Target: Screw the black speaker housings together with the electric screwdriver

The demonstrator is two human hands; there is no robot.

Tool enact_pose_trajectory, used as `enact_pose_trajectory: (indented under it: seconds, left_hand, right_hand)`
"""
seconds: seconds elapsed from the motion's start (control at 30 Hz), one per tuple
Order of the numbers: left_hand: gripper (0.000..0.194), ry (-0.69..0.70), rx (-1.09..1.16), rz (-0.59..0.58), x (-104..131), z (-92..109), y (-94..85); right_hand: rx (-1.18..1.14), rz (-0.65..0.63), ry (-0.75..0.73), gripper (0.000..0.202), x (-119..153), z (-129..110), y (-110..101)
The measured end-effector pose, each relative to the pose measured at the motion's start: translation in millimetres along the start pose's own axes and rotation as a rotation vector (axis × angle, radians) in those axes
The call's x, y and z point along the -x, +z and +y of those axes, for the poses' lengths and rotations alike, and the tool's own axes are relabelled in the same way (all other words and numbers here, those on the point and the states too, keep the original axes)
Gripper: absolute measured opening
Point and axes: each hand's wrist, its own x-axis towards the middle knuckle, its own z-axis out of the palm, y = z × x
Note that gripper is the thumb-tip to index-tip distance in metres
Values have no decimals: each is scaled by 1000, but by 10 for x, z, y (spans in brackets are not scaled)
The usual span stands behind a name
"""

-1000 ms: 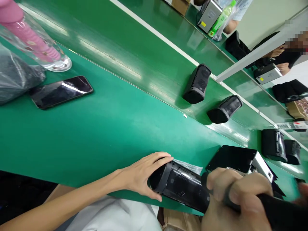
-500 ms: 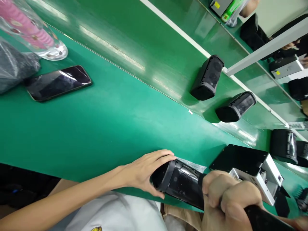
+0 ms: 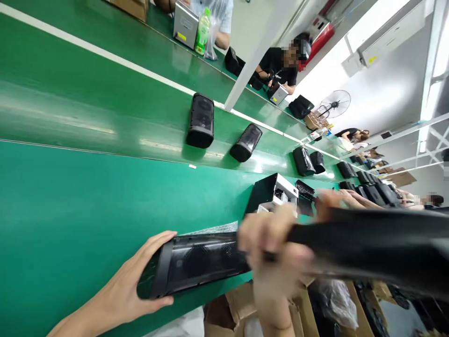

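While the left hand clasps one end of a speaker, fingers along its far side and thumb along its near side, the right hand is curled at the other end, covering it. Fingers there look closed around a long dark thing, which runs out of view to the right; blur hides what it is and whether it touches the speaker. The speaker lies on its side by the near edge of the bench, with a clear sheet partly hidden behind it.

Below that edge, open cartons are cut off by the frame, as is some white cloth. Toward the far edge sits a black-and-silver case, its lower part hidden by the right hand. Beyond it, another person's arm shows, the hand smeared by motion.

Past the far edge, two more speakers rest on a green belt. Farther off, a person in black handles a small silver box, details too small to read.
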Motion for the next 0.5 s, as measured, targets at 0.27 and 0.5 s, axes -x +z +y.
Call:
enact_pose_trajectory:
  seconds: [0.27,0.5]
  left_hand:
    - [115,-32,-30,27,18,-107,6]
    - [120,106,-64,2,36,-374,8]
  right_hand:
    - [277,439,14,37,-543,157,-1349]
    - [296,450,31,37,-408,430,-1385]
